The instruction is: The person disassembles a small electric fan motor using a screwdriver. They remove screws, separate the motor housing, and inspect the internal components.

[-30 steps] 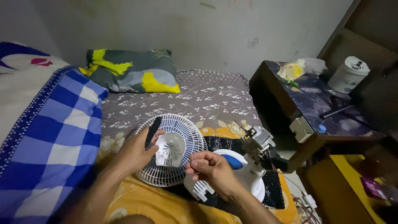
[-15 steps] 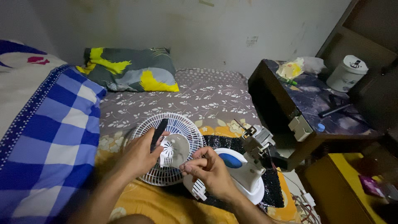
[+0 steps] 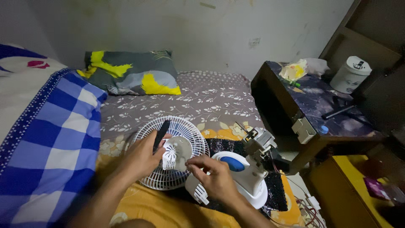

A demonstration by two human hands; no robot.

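Note:
A white round fan grille [image 3: 185, 131] lies flat on the bed. My left hand [image 3: 141, 158] grips a dark-handled tool [image 3: 160, 134] and a small white vented plastic cover [image 3: 171, 155] over the grille's middle. My right hand [image 3: 213, 177] pinches the edge of that cover near the grille's hub, with another white vented piece [image 3: 198, 192] under its palm. Right of my hands stands the white fan base with a blue patch [image 3: 242, 169], its bare motor [image 3: 259, 141] sticking up.
A blue checked blanket [image 3: 46, 143] covers the left of the bed. A grey and yellow pillow [image 3: 130, 74] lies by the wall. A dark side table [image 3: 312, 105] with a white tub [image 3: 350, 76] stands right. A yellow box [image 3: 358, 190] sits on the floor.
My left hand shifted slightly on the grille, turning the tool more upright. My right hand moved up from the loose white piece to the cover at the hub.

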